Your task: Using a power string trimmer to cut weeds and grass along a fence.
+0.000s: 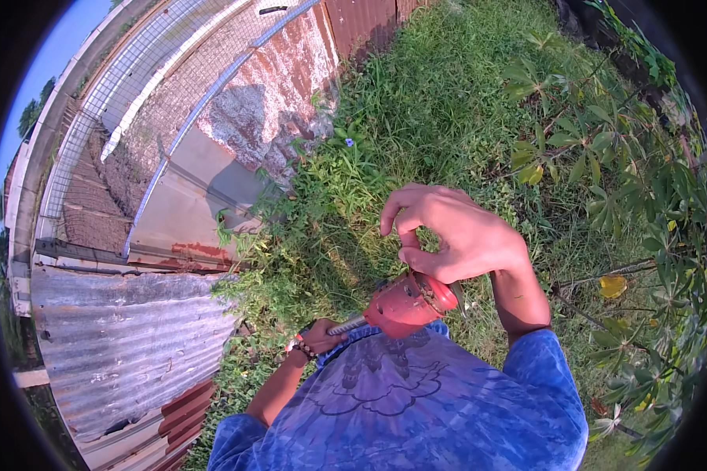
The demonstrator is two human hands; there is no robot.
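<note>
My left hand (pixel 324 337), with a beaded bracelet and a band at the wrist, is closed around a grey ribbed shaft (pixel 349 325) near my waist. At the shaft's other end is a scuffed red housing (pixel 397 306) with a brighter red rim, in front of my shirt. It looks like part of a tool; its exact kind cannot be told. Just above the housing is my right hand (pixel 462 235), its fingers curled and its thumb near the index finger. Whether it pinches something small or touches the housing is unclear. A narrow, dark greenish piece hangs beside the rim.
Corrugated metal sheets (pixel 135 329) and a rusty, paint-flecked panel (pixel 271 100) form a fence on the left, with wire mesh (pixel 94 106) behind. Tall grass and weeds (pixel 436 100) cover the ground ahead. Leafy branches (pixel 571 138) reach in from the right, one with a yellow leaf (pixel 613 286).
</note>
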